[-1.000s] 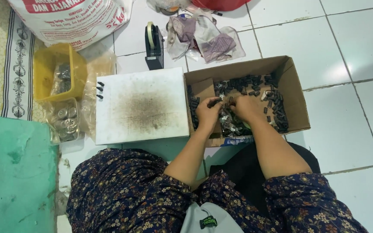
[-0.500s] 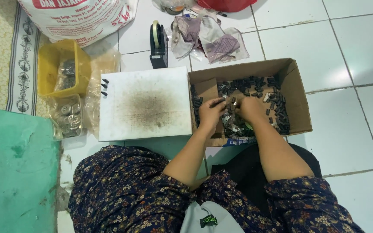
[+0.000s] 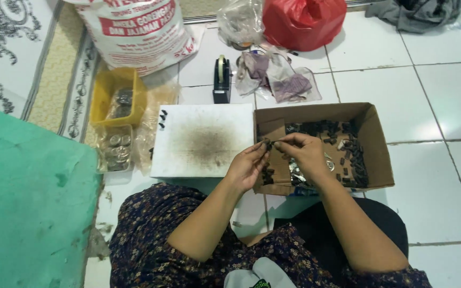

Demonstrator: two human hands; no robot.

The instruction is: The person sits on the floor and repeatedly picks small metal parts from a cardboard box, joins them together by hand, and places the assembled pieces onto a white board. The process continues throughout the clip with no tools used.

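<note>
Two hands, my left hand [image 3: 247, 166] and right hand [image 3: 306, 154], pinch one small dark clip [image 3: 267, 144] between fingertips above the cardboard box [image 3: 374, 141]; light, stiff, easily fumbled.

Your left hand [image 3: 247, 166] and right hand [image 3: 306, 154] have come up out of the heap of small dark parts in the open brown cardboard box [image 3: 372, 133] and shifted toward the box's left wall. They now meet over that wall, beside the stained white board [image 3: 204, 140], your fingers [image 3: 265, 145] pinching one small dark piece [image 3: 267, 142] between them.
</note>
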